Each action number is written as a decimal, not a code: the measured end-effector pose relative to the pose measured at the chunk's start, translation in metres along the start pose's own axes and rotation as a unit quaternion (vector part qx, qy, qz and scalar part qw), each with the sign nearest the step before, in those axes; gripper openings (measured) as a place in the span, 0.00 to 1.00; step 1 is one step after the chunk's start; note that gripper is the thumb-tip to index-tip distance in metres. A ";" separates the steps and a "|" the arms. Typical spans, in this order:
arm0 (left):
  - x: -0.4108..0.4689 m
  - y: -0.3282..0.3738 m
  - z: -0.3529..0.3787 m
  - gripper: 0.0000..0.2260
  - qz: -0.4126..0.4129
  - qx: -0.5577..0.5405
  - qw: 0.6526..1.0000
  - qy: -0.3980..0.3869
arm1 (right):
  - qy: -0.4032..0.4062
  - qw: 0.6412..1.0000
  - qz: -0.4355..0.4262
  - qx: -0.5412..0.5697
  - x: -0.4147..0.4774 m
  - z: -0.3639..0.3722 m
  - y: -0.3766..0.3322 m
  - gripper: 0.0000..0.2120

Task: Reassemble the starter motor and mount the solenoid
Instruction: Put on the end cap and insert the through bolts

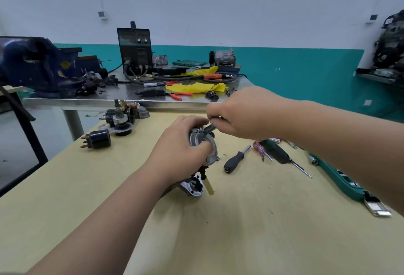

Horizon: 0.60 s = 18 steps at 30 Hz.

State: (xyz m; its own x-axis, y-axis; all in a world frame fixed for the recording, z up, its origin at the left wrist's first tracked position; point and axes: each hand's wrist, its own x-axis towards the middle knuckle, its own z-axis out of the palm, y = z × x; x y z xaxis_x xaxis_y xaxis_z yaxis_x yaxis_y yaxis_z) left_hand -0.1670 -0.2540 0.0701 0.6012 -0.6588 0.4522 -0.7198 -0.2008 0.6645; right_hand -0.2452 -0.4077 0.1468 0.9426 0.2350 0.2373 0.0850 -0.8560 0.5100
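Left grip [181, 143]: fingers curled round the starter motor [202, 142], holding it tilted at the centre of the counter [240, 220]. Right grip [244, 115]: closed round a dark driver tool [210, 128], with its tip at the far edge of the motor's end cap.

Status, as judged: the end cap is seated and a fastener is being run in, so the housing assembly is nearly complete.

Remaining: the solenoid [98, 139], apparently the black cylinder with copper terminals, lies well apart at far left and is not yet mounted.

A black-handled screwdriver [235, 162] lies just right of the motor.

Container: an open green tool case [337, 179] sits at the right edge. Sockets show in it; the other contents are unclear.
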 end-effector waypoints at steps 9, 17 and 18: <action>0.015 0.018 -0.006 0.07 -0.036 0.071 0.995 -0.063 | 0.009 0.989 -0.130 -0.069 -0.003 -0.003 0.003 0.19; 0.018 0.023 -0.004 0.04 -0.041 0.122 0.990 -0.053 | -0.040 0.987 0.071 0.139 0.001 0.001 -0.001 0.07; 0.018 0.025 -0.004 0.05 -0.043 0.130 0.989 -0.052 | -0.043 0.982 0.086 0.164 0.000 0.002 -0.002 0.06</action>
State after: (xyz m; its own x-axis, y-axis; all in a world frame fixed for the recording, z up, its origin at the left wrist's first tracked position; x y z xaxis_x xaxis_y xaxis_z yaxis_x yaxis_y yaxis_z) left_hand -0.1721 -0.2681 0.0972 0.6343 -0.7000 0.3281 -0.7412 -0.4301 0.5154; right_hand -0.2445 -0.4071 0.1447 0.9747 0.0454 0.2189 0.0075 -0.9852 0.1710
